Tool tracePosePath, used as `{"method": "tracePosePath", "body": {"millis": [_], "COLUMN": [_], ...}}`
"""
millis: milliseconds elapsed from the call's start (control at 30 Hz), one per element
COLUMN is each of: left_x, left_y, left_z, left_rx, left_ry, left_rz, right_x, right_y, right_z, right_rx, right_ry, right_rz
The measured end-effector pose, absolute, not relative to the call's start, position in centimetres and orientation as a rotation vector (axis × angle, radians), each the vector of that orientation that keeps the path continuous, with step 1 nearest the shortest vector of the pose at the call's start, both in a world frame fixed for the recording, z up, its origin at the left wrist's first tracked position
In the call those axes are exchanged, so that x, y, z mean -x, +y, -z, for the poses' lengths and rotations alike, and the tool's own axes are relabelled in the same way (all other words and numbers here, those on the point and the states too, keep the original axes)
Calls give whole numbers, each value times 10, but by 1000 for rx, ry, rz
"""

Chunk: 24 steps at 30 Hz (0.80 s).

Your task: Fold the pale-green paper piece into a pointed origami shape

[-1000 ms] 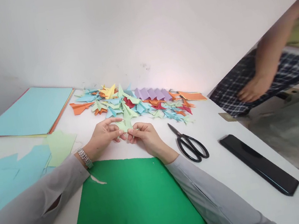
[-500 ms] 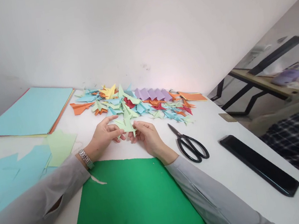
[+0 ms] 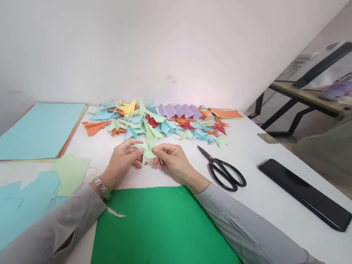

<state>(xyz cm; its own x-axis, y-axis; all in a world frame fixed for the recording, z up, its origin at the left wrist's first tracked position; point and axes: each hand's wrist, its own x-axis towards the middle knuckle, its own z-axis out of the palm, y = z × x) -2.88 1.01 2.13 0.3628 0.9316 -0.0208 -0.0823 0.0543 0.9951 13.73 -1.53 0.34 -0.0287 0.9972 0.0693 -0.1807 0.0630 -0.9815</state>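
Between my two hands is a small light green paper plane (image 3: 147, 152), its wings spread and tips pointed. My right hand (image 3: 176, 160) pinches its right side with thumb and fingers. On the other side, my left hand (image 3: 121, 161) has its curled thumb and fingers at the left wing edge. Just beyond lies a heap of small folded paper planes (image 3: 153, 133) in green, blue, orange, yellow and red. A green sheet (image 3: 158, 236) lies flat below my wrists. To the right of my right hand rest black-handled scissors (image 3: 223, 169).
A stack of coloured paper (image 3: 33, 131) lies at the back left, with loose blue sheets (image 3: 40, 196) and green pieces (image 3: 73, 171) nearer. A purple pleated paper (image 3: 180, 111) stands by the wall. A long black object (image 3: 306, 194) lies at right.
The light green paper plane has turned between my fingers and now shows its spread wings. Both hands have shifted only slightly. At the far right, dark checked cloth has given way to a blurred greyish shape.
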Motion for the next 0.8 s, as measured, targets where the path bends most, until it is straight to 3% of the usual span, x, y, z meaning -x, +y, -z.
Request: {"method": "tracePosePath", "body": {"millis": [567,800], "left_x": [28,29], "left_y": [10,8], "left_z": [-24,-22], "left_rx": [-1031,-1322], "left_ry": [947,786], "left_rz": [-1058,-1009], "right_x": [-137,-139], "right_y": [-15,-14], "right_z": [-3,-4], "right_rx": [994,976], "right_ry": [-1003,-997], "right_rz": [-1307,-1349]}}
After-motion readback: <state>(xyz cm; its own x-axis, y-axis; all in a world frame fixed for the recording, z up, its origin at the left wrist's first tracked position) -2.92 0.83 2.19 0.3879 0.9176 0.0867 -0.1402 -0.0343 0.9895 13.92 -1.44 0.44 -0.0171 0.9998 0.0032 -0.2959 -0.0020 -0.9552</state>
